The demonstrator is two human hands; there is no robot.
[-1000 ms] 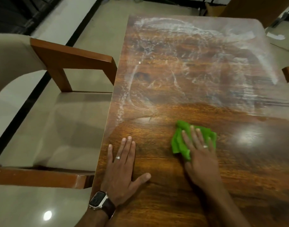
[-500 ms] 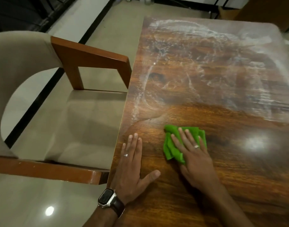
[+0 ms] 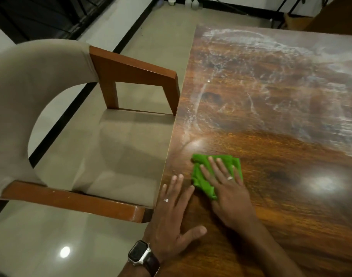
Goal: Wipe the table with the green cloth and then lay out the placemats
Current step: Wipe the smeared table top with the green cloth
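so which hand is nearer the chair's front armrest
Left. The left hand lies flat at the table edge, right beside the armrest. The right hand presses the green cloth farther in.

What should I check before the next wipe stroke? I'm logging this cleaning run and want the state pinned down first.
1. Green cloth flat on the table: ok.
2. Right hand pressing on the cloth, fingers spread: ok.
3. Left hand braced flat on the wood near the table's edge, clear of the cloth: ok.
4. Far half of the table clean: not ok, whitish streaks still cover it.
5. Wiping path free of objects: ok, nothing stands on the visible surface.
6. Placemats ready nearby: cannot tell, none in view.
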